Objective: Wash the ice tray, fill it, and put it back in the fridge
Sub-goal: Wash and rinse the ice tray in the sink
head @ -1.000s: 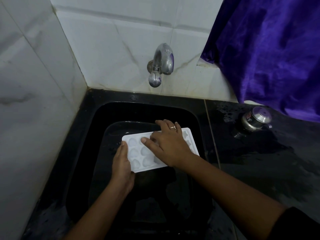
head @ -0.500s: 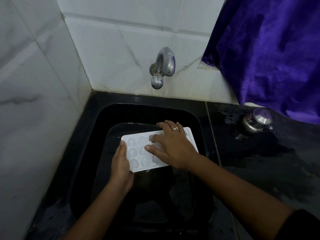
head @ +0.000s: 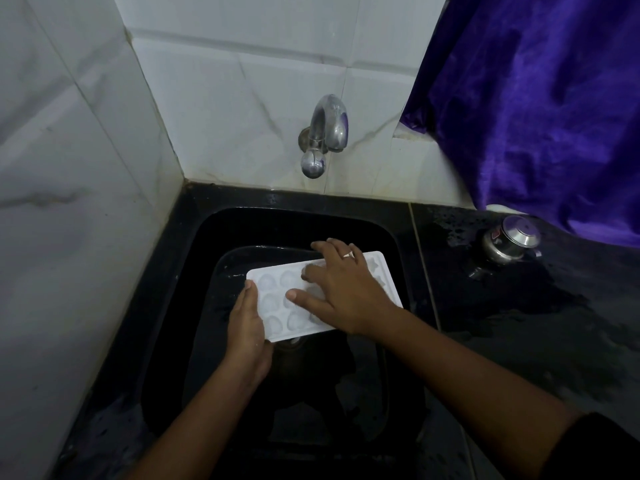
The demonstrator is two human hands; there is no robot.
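A white ice tray (head: 277, 299) with rounded cups is held over the black sink (head: 207, 306), cups facing up. My left hand (head: 247, 327) grips the tray's near left edge, thumb along the rim and fingers underneath. My right hand (head: 341, 292), with a ring on one finger, lies on top of the tray's middle and right part, fingers spread and their tips in the cups. The hand hides most of the tray's right half. The chrome tap (head: 323, 136) on the tiled wall above shows no running water.
A wet black counter (head: 519, 323) runs to the right of the sink. A small steel pot (head: 509, 242) stands on it near the wall. A purple cloth (head: 540, 105) hangs at the upper right. White tiled walls close the left and back.
My right hand's fingers have shifted a little across the tray's cups. The tray and my left hand have stayed almost in place.
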